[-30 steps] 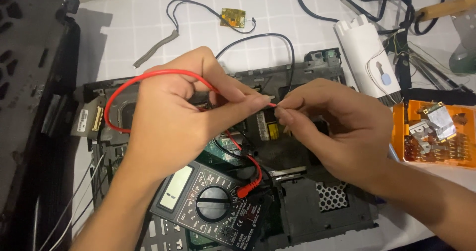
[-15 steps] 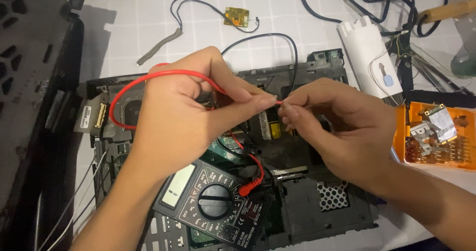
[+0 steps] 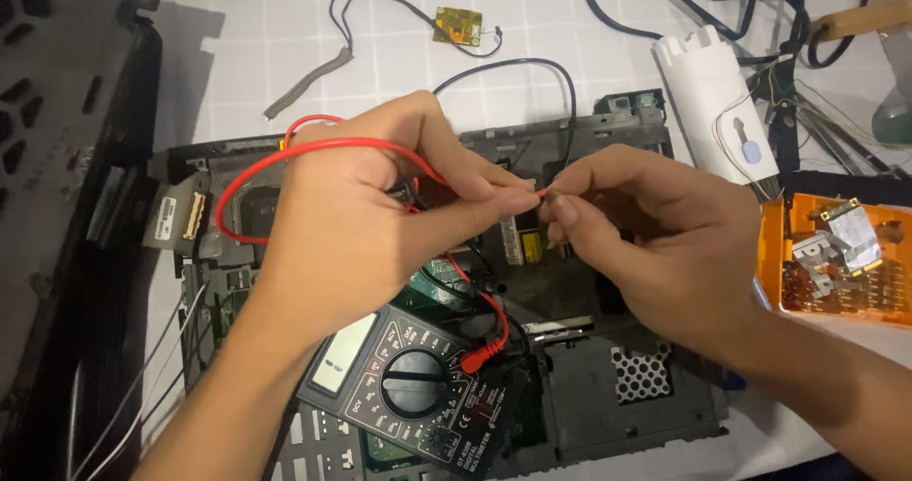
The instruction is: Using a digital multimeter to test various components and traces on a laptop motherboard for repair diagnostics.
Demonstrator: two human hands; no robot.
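Barely anything's shifted: both hands stay over the opened laptop chassis (image 3: 608, 386). Left hand (image 3: 380, 215) pinches the red probe lead (image 3: 285, 153), right hand (image 3: 655, 244) nips its tip. Looks like mid-probing; steady tip placement matters next.

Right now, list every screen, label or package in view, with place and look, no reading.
Multimeter screen: bottom centre, below the left hand; grey-green rectangle, black case.
Yellow label: between both hands, on the opened chassis; small rectangle.
White sticker: chassis left edge; narrow strip.
Orange tray: right edge; holds small parts.
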